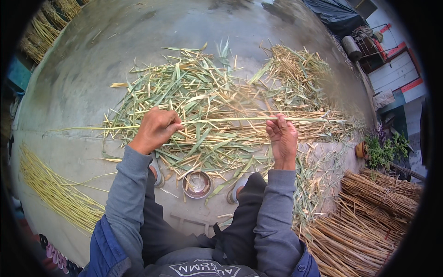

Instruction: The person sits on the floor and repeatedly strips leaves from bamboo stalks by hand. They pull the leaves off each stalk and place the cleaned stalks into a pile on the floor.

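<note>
A long, pale green reed stalk runs level across the view between my two hands. My left hand is closed around it, and the stalk's thin end trails out to the left. Farther right, my right hand pinches the same stalk between thumb and fingers, its palm turned partly up. Under and beyond both hands lies a loose heap of cut green and straw-coloured leaves. A round metal bowl sits on the ground between my feet.
Bare yellow-green stalks lie in a pile at the left. Thick bundles of brown stalks fill the lower right, near a potted plant. A second leaf heap lies at the far right. Concrete ground stretches beyond.
</note>
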A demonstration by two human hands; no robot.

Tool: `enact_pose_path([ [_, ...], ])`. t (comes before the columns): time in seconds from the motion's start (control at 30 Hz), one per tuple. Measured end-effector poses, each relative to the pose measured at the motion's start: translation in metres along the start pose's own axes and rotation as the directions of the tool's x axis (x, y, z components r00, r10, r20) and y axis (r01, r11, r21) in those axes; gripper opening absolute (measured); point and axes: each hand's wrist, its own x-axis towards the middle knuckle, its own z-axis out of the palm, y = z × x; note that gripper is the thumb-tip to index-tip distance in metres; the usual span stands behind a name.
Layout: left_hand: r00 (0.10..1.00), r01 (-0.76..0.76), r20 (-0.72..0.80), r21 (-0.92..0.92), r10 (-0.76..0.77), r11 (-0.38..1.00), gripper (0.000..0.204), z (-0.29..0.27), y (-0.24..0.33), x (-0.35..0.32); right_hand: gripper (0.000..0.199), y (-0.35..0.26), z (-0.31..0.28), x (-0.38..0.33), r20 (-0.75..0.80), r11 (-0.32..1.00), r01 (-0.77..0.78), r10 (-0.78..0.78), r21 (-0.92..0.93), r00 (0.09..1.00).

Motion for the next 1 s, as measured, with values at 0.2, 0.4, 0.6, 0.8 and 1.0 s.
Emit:
enact_pose_path([
  [0.2,1.000,-0.012,0.017,0.004,0.012,1.000,0.015,0.002,-0.004,0.000,0.024,-0.004,0.008,-0.005,0.095,0.998,-0.041,0.046,-0.050,0.994],
  [0.4,0.999,0.016,0.038,-0.012,-0.015,1.000,0.016,0.003,-0.002,0.000,0.021,-0.003,0.006,-0.004,0.093,0.989,0.005,0.009,-0.149,0.996],
  [0.6,0.999,-0.036,0.022,-0.065,0.037,0.997,0.016,0.006,-0.001,-0.001,0.015,0.018,0.002,-0.001,0.079,0.758,0.214,-0.211,-0.616,0.974],
  [0.8,0.984,-0.173,0.049,0.031,0.171,0.985,0.018,0.020,0.014,0.006,0.014,0.032,-0.024,0.000,0.108,0.290,0.232,-0.387,-0.928,0.916],
  [1.0,0.990,0.031,-0.138,0.250,0.004,0.968,0.019,-0.023,-0.007,-0.001,0.018,-0.003,-0.153,0.012,-0.078,0.008,-0.086,-0.514,-0.996,0.854],
])
